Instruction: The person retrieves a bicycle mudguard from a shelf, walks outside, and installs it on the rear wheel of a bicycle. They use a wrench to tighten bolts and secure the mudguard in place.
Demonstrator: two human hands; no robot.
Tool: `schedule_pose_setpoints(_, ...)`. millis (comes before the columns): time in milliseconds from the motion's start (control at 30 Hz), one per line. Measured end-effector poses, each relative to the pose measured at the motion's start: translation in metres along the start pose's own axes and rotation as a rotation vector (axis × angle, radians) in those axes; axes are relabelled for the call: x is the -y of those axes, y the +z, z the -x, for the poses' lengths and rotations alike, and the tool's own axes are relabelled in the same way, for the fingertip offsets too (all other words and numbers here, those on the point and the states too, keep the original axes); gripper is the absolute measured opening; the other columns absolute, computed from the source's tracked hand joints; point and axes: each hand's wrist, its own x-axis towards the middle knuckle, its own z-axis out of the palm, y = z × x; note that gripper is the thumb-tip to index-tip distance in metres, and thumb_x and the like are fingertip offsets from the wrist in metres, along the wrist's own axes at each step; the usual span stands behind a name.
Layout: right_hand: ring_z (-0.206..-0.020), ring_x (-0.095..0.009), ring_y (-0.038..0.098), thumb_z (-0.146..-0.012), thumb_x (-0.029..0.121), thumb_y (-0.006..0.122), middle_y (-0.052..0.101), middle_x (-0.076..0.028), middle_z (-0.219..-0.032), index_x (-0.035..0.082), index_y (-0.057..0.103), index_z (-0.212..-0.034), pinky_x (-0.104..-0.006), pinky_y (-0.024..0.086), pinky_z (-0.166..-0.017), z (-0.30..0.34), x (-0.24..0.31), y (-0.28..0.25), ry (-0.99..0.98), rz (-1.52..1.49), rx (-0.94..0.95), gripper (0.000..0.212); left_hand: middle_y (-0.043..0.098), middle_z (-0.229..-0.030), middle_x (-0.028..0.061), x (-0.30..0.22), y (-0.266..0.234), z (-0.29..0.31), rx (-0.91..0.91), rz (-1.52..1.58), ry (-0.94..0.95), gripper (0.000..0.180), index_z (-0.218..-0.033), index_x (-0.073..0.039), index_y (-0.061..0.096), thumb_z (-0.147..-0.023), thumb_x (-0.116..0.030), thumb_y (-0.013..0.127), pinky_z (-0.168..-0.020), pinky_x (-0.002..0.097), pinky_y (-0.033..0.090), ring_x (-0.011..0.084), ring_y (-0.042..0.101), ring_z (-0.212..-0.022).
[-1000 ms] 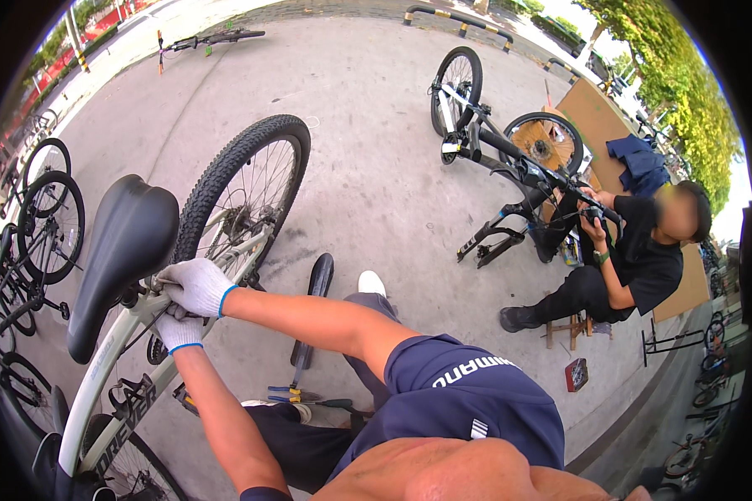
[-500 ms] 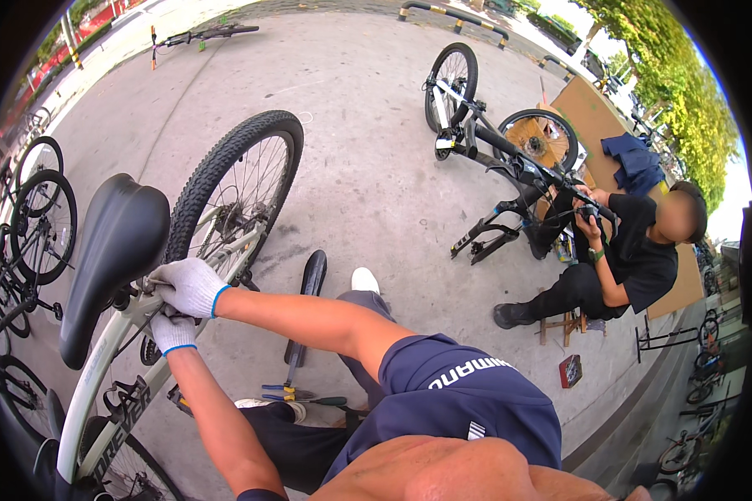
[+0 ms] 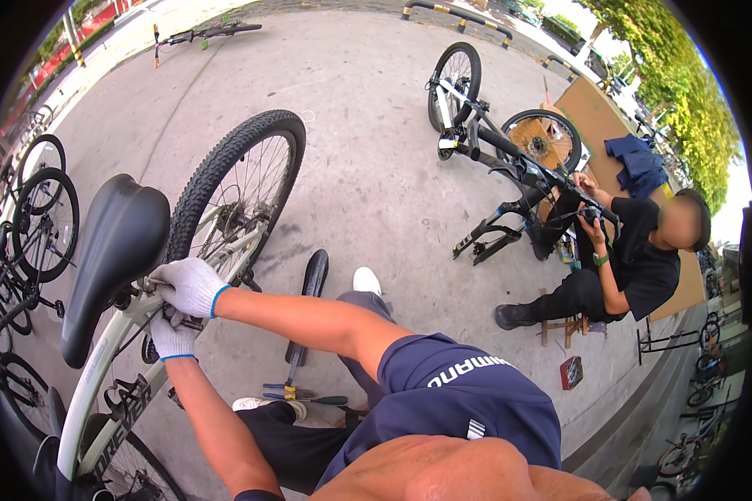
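Two gloved hands work at the seat clamp of a white bike frame, just under the black saddle.

Head view: right hand closed over the top of the clamp area, fingers curled, gripping frame or post; exact contact hidden by the glove. Left hand directly below it, also closed, apparently pinching a small part or tool at the clamp; what it holds cannot be told. Rear wheel stands upright behind the saddle. Pliers and a screwdriver lie on the pavement by the knee, beside a black mudguard. Another person sits well apart at a second bike.

Judgement: step in hand is adjusting or fastening the seat clamp. Next move likely calls for steadying the saddle with the upper hand while the lower one turns the fastener; alignment of saddle to frame should be checked.
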Motion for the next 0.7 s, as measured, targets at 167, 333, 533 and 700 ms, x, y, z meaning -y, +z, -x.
schedule_pose_setpoints(167, -0.097, -0.041, 0.074, -0.093, 0.022, 0.062, 0.076, -0.023, -0.102, 0.007, 0.076, -0.116, -0.0507, 0.058, -0.088, 0.001, 0.003, -0.004, -0.006, 0.002, 0.009, 0.031, 0.056, -0.067, -0.0049, 0.006, 0.028, 0.008, -0.048, -0.071, 0.063, 0.033, -0.085, -0.018, 0.062, -0.109, -0.039, 0.052, -0.049, 0.0241, 0.041, 0.0075, 0.043, -0.049)
schedule_pose_setpoints(333, -0.096, -0.041, 0.074, -0.093, 0.022, 0.062, 0.076, -0.023, -0.101, 0.007, 0.077, -0.117, -0.0510, 0.058, -0.089, 0.002, 0.005, -0.005, 0.018, -0.022, 0.015, 0.031, 0.061, -0.072, -0.0054, 0.008, 0.013, 0.009, 0.109, 0.028, 0.056, 0.028, -0.097, -0.017, 0.068, -0.109, -0.037, 0.052, -0.053, 0.0238, 0.046, 0.0078, 0.048, -0.053)
schedule_pose_setpoints(533, -0.095, -0.043, 0.073, -0.092, 0.022, 0.063, 0.076, -0.023, -0.101, 0.007, 0.077, -0.117, -0.0513, 0.058, -0.087, 0.001, 0.003, -0.002, -0.028, 0.007, -0.019, 0.032, 0.074, -0.108, 0.0040, 0.009, 0.015, -0.003, -0.051, -0.077, 0.103, 0.031, -0.119, -0.011, 0.070, -0.108, -0.033, 0.052, -0.086, 0.0324, 0.062, 0.0149, 0.072, -0.094)
schedule_pose_setpoints(700, -0.094, -0.042, 0.073, -0.092, 0.021, 0.063, 0.076, -0.023, -0.100, 0.007, 0.077, -0.117, -0.0509, 0.058, -0.087, 0.002, 0.001, 0.001, -0.024, -0.007, -0.030, 0.032, 0.072, -0.129, 0.0085, 0.010, 0.018, -0.004, 0.013, 0.166, 0.113, 0.036, -0.134, -0.010, 0.068, -0.108, -0.032, 0.055, -0.110, 0.0396, 0.055, 0.0213, 0.069, -0.119)
